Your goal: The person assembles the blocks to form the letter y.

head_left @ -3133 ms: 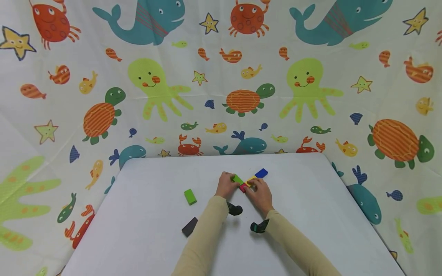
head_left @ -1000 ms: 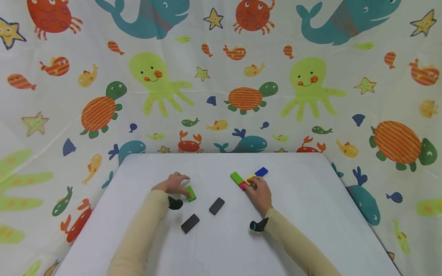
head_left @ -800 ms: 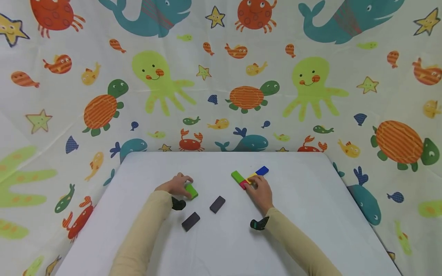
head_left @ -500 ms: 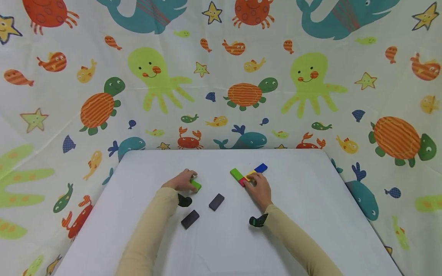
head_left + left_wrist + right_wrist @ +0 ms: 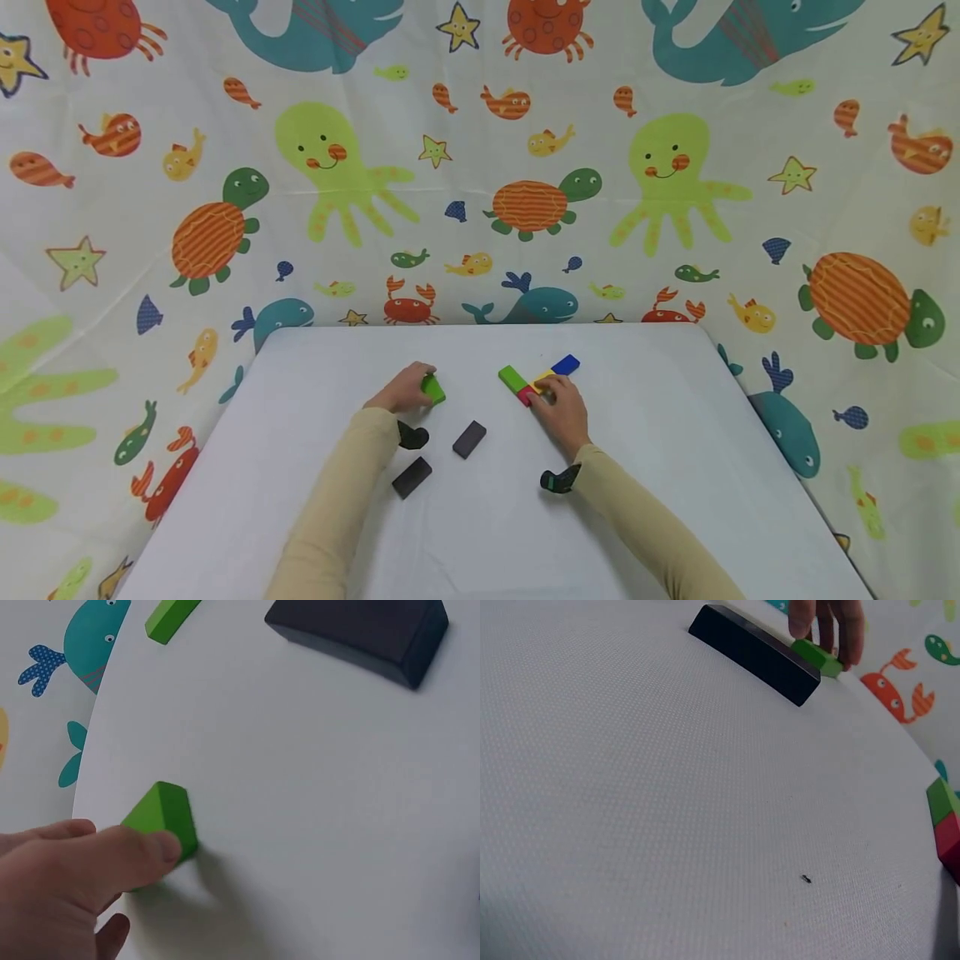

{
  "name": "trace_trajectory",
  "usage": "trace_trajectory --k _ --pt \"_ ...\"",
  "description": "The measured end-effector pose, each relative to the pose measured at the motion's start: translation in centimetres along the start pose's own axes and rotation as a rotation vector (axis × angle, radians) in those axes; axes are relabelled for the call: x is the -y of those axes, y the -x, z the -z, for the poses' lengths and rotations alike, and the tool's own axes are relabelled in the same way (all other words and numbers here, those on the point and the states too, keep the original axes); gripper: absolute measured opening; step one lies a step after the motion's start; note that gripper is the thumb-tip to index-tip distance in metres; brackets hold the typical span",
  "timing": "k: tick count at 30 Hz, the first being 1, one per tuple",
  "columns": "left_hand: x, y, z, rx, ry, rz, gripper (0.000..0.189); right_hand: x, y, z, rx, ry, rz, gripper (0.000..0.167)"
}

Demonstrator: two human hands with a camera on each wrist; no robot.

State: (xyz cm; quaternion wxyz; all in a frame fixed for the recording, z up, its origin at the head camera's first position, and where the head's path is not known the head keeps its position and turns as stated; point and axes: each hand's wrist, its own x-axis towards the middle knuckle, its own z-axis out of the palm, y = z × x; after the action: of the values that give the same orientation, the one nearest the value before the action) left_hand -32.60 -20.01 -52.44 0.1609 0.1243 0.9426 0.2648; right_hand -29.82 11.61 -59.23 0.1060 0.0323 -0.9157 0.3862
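Note:
In the head view my left hand [image 5: 402,388] pinches a green block [image 5: 433,389] left of the coloured row. The left wrist view shows the thumb across this green block [image 5: 177,817], which casts a shadow on the table. My right hand [image 5: 564,410] has its fingers curled at the corner of the row, thumb by a red block [image 5: 527,396] and fingertips over a yellow block [image 5: 546,377], which they partly hide. A second green block [image 5: 513,378] adjoins the red one, and a blue block [image 5: 566,364] extends from the yellow, making a V.
Two dark blocks lie nearer the body: one dark block [image 5: 469,439] between the arms, another dark block [image 5: 412,477] beside the left sleeve. The white table [image 5: 675,433] ends at a curtain [image 5: 450,192] printed with sea animals.
My left hand left the coloured row, reached the lone green block at the left, and has shifted it right and away from the body. The right hand stays at the row.

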Motion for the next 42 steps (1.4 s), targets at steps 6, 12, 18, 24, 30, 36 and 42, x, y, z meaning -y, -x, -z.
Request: trace_trajectory --k 6,12,18,24,30,36,42 --pt "0.2 -0.8 -1.2 -0.1 0.101 0.019 0.058 -0.2 0.1 -0.2 -0.01 0.0 -0.002 0.035" --pt "-0.3 -1.1 -2.0 -0.199 0.1 -0.027 0.05 -0.2 0.0 -0.2 -0.019 -0.017 0.009 0.033" --pt "-1.2 -1.5 -2.9 -0.235 0.131 0.013 0.047 -0.3 -0.1 -0.2 -0.014 -0.019 0.01 0.034" --pt "-2.1 -1.9 -3.7 -0.329 0.171 0.092 0.046 -0.4 0.0 -0.3 -0.017 -0.024 0.012 0.034" --pt "-3.2 -2.1 -3.8 -0.388 0.245 0.103 0.049 -0.3 0.0 -0.2 -0.023 -0.02 0.01 0.034" --pt "-4.0 -2.6 -4.4 -0.417 0.291 0.1 0.049 -0.2 0.0 -0.1 -0.01 -0.019 0.017 0.035" --pt "-4.5 -3.0 -4.9 -0.421 0.332 0.091 0.048 -0.2 0.0 -0.1 -0.019 -0.037 0.024 0.033"
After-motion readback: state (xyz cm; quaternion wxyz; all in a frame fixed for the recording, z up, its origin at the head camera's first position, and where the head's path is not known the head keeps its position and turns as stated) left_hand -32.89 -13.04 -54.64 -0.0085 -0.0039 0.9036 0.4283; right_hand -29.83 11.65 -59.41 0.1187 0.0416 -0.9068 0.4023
